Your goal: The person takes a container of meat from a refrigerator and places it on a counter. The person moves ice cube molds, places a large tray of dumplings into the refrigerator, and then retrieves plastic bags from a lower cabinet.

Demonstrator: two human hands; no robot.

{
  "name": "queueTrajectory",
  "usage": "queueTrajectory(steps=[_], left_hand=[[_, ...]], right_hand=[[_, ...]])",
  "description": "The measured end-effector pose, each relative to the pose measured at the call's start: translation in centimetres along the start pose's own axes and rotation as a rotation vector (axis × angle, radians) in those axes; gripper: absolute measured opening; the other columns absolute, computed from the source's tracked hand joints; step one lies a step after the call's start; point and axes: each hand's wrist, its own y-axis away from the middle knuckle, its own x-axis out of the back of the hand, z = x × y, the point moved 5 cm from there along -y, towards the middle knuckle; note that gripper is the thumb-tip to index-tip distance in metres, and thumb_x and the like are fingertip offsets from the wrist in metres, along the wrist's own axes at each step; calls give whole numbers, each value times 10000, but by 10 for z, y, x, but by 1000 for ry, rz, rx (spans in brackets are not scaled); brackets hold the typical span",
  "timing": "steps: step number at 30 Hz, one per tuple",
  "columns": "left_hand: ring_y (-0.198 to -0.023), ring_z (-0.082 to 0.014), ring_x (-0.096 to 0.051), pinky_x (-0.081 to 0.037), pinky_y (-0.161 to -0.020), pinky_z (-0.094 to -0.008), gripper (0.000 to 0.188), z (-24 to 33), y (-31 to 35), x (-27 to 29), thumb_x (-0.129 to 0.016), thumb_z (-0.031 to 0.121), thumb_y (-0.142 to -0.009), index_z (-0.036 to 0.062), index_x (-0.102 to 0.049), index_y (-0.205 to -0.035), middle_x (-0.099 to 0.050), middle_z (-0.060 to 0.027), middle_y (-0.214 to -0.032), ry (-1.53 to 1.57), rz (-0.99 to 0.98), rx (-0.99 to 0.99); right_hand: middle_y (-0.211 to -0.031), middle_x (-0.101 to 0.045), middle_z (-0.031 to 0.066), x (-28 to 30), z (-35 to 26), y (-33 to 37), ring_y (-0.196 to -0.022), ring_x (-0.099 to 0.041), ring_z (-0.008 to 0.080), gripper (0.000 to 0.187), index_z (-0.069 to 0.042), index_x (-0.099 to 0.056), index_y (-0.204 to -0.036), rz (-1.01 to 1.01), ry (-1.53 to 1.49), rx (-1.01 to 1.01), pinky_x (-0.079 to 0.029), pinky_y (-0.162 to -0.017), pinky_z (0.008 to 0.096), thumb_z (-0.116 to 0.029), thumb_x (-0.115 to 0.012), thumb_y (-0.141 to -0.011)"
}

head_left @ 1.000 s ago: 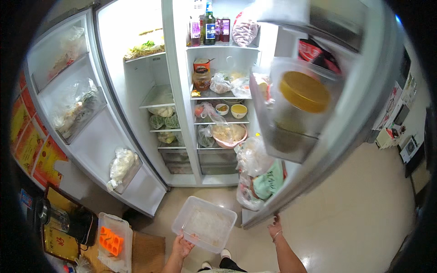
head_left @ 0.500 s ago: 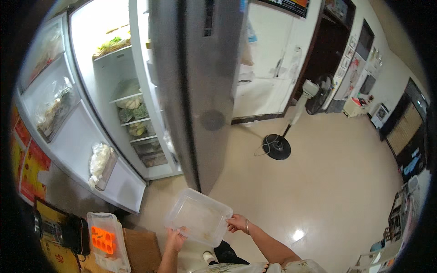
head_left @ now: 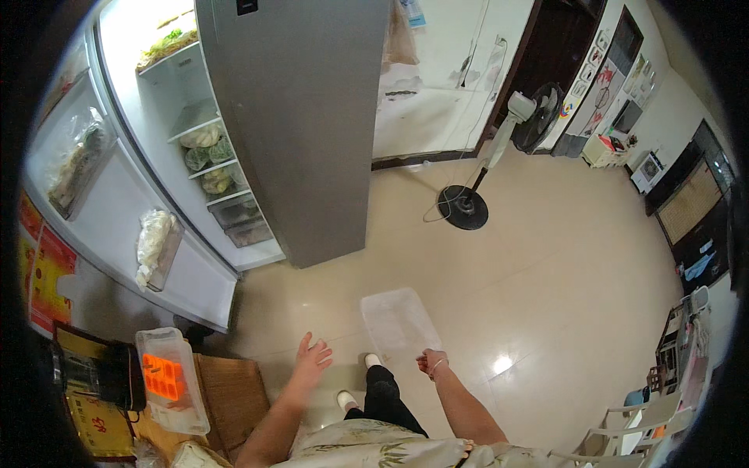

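Observation:
My right hand (head_left: pixel 433 363) is closed on one corner of a shallow, rectangular, clear plastic lid (head_left: pixel 399 321), which hangs tilted over the floor. Whether it is a lid or a shallow box is hard to tell. My left hand (head_left: pixel 314 357) is off to the left, fingers spread and holding nothing. Ahead of it stands a grey refrigerator (head_left: pixel 300 132) with its left door (head_left: pixel 109 195) wide open. Bagged food (head_left: pixel 204 148) sits on its shelves and a white wrapped bundle (head_left: pixel 154 243) lies in a door pocket.
At lower left, a clear plastic box (head_left: pixel 187 413) holding an orange mould (head_left: pixel 163 377) stands beside a black appliance (head_left: pixel 101 382) and a brown woven surface (head_left: pixel 226 398). A standing fan (head_left: pixel 464 207) is on the tiled floor ahead. White chairs (head_left: pixel 647 417) are at lower right.
My left hand has let go of the plastic lid and opened. My right hand has carried the lid rightward. The refrigerator's grey right door now appears swung further closed; the view has also shifted.

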Motion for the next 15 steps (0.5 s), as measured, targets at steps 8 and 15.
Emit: queueTrajectory(steps=[8, 15], left_hand=[[-960, -233, -504, -434, -782, -369, 570, 21, -10, -15, -538, 259, -834, 113, -239, -1296, -488, -118, -1081, 2, -63, 53], [-973, -252, -509, -421, -814, -396, 362, 0, -47, -93, -532, 274, -840, 130, -419, -1153, -522, -118, -1063, 3, -176, 149]], right_hand=[[-558, -499, 101, 50, -21, -104, -379, -417, 187, 124, 16, -458, -780, 333, -615, -86, -361, -321, 307, -98, -437, -822], [-746, -561, 119, 40, -120, -116, -542, -515, 239, 341, 12, -440, -893, -57, -773, -52, -464, -463, 336, -327, -457, -872]])
